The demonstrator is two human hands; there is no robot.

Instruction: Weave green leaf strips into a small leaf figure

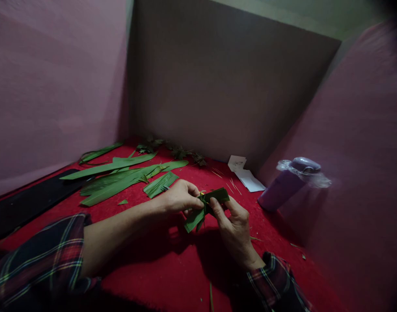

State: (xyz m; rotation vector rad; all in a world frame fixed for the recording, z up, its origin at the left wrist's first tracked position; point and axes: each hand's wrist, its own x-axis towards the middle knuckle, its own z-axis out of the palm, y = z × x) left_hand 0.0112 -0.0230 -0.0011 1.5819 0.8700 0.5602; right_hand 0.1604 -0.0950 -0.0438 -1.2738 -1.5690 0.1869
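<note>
Leaf bundle [194,220] pinched in left grip [181,196], right grip [235,221].

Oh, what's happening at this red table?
Someone in plaid sleeves is handling a small folded leaf bundle with both bare hands. The left hand pinches it near the middle, and the right hand holds it toward its upper end. Long green leaves lie on the red surface to the left, and a purple bottle is off to the right.
</note>
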